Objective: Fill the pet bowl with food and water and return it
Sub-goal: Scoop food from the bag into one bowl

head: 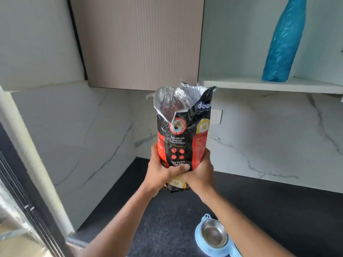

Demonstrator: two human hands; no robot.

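Observation:
A black and red pet food bag stands upright in the air above the dark counter, its torn foil top open. My left hand grips its lower left side, thumb across the front. My right hand grips the lower right side. The light blue pet bowl stand sits on the counter at the bottom, under my right forearm, with a steel bowl in it. The steel bowl looks bare inside. The stand's right part is hidden by my arm.
The black counter runs along a marble wall. A closed beige cabinet hangs above the bag. To the right, a white shelf carries a blue wrapped bottle. A dark frame edge runs down the left.

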